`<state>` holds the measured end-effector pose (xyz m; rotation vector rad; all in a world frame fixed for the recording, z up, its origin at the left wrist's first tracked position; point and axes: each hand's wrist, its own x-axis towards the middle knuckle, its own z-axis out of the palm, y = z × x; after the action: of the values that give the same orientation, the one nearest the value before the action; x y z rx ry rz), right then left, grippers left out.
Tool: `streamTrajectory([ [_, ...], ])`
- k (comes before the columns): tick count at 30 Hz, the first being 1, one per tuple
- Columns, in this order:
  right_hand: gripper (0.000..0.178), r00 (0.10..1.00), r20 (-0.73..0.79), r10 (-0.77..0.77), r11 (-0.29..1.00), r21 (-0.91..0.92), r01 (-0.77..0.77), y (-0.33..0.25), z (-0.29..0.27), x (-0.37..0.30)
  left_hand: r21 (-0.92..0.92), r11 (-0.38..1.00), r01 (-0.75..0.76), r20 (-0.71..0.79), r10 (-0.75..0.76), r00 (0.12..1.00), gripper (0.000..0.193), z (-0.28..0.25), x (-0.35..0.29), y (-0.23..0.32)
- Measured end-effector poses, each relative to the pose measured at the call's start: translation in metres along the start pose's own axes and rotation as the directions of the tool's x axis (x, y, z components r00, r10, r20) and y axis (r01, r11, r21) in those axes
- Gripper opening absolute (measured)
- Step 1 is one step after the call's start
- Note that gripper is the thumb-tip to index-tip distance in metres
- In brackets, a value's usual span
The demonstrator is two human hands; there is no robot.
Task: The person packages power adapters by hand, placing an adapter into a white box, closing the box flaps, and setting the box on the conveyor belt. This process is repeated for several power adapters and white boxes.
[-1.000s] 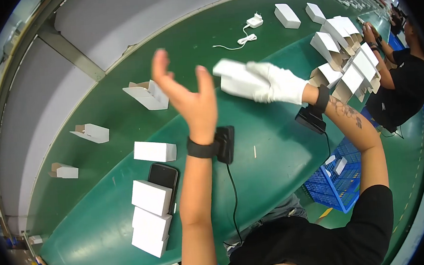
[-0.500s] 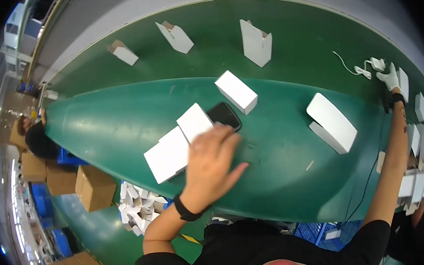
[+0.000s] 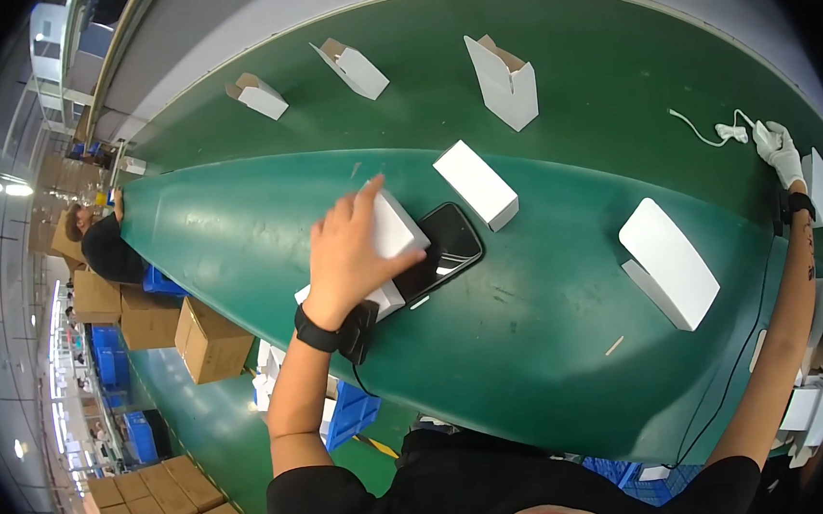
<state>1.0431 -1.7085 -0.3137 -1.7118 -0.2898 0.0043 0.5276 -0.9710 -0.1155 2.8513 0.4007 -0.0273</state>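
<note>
My left hand (image 3: 345, 248) is bare, its fingers and thumb spread around the edges of a white box (image 3: 397, 225); whether it grips the box is unclear. Against that box lies a black phone (image 3: 454, 239) with a glossy screen. More white box (image 3: 388, 300) shows below, partly covered by my hand. Beside my left wrist is a dark object with a cord (image 3: 359, 335), its kind unclear. At the far right my gloved right hand (image 3: 778, 153) is closed on a white charger (image 3: 762, 136), whose cable (image 3: 701, 134) trails left over the green surface.
A closed white box (image 3: 476, 184) and an open one (image 3: 668, 266) lie on the green table (image 3: 534, 344). Several open boxes (image 3: 506, 85) stand along the back. More cartons crowd the right edge. Blue crates (image 3: 351, 411) and brown cartons (image 3: 210, 340) sit lower left; another person (image 3: 106, 242) is far left.
My left hand has moved left and up from beside the phone onto the white box. More of the phone shows. My right hand has closed on the charger and drawn it right. The view has shifted.
</note>
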Motion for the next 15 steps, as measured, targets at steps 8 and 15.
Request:
streamTrajectory([
  [8,0.024,0.896,-0.011,0.444,0.549,0.794,-0.262,-0.019,0.062,-0.034,0.302,0.917,-0.260,-0.054,0.289,0.956,0.089,0.001,0.002,0.002],
  [15,0.034,0.979,-0.149,-0.142,0.628,-0.778,-0.028,-0.115,0.154,-0.100,0.504,0.806,-0.310,0.074,0.317,0.945,0.085,0.015,-0.006,0.022],
])
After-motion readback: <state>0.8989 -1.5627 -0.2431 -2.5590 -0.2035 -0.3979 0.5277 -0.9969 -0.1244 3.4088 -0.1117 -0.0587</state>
